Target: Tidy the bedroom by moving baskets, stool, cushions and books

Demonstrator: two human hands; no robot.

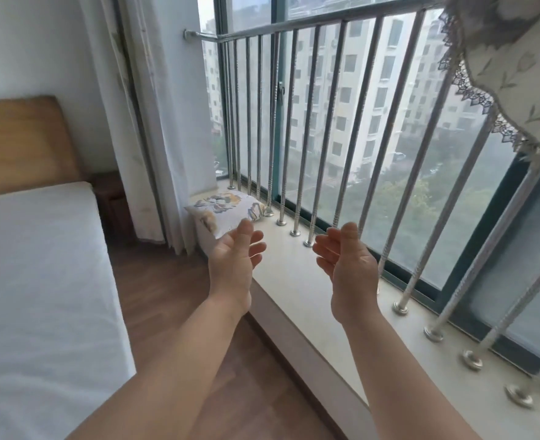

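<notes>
A white cushion (224, 209) with a blue and yellow flower print lies at the far left end of the pale window ledge (297, 281), against the railing. My left hand (235, 258) is held out over the ledge's front edge just short of the cushion, palm facing right, fingers relaxed and holding nothing. My right hand (348, 265) is raised over the ledge to the right, palm facing left, fingers loosely spread and empty. The two palms face each other with a gap between them.
A steel railing (319, 128) with upright bars runs along the back of the ledge before the window. A bed with a white mattress (33, 296) and wooden headboard (24, 141) fills the left. A white curtain (148, 122) hangs left of the window; a lace-edged cloth (516, 68) hangs top right. Wooden floor (173, 300) lies between bed and ledge.
</notes>
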